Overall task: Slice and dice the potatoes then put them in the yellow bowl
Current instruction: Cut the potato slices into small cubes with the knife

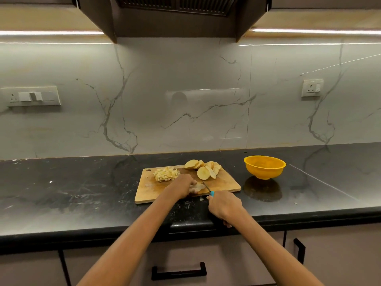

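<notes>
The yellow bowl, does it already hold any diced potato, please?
No, the yellow bowl looks empty; the diced potato lies piled on the cutting board.

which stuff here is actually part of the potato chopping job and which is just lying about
Part of the job:
- cutting board
- potato slices
- diced potato
- knife, held by the right hand
- piece under the left hand
- yellow bowl

Just there:
- wall sockets
- drawer handle
</notes>
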Demonstrator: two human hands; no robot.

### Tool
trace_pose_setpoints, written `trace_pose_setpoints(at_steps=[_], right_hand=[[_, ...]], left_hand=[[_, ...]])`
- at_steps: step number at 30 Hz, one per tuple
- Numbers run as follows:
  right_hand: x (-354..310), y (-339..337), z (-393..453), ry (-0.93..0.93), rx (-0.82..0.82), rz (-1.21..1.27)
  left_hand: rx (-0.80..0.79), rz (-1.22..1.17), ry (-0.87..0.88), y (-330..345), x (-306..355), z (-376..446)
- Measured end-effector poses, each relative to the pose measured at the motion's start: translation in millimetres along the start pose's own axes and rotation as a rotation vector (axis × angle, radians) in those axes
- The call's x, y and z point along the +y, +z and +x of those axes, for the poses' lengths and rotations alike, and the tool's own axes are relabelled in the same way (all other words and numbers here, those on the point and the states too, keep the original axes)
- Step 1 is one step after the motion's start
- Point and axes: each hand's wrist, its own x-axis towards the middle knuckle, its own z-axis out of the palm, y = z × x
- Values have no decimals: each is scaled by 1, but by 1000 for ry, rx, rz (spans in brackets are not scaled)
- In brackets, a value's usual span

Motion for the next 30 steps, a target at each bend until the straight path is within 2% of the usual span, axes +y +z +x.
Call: trace_pose_setpoints(at_steps=[7, 14, 30], right_hand=[[-17, 8, 10, -86, -12, -69], [-11, 8, 14, 10, -5, 128], [-12, 4, 11, 61, -80, 217]], left_hand=[[108, -72, -129, 4, -5, -10], [191, -199, -55, 18, -18, -19], [271, -318, 24, 24, -30, -14]])
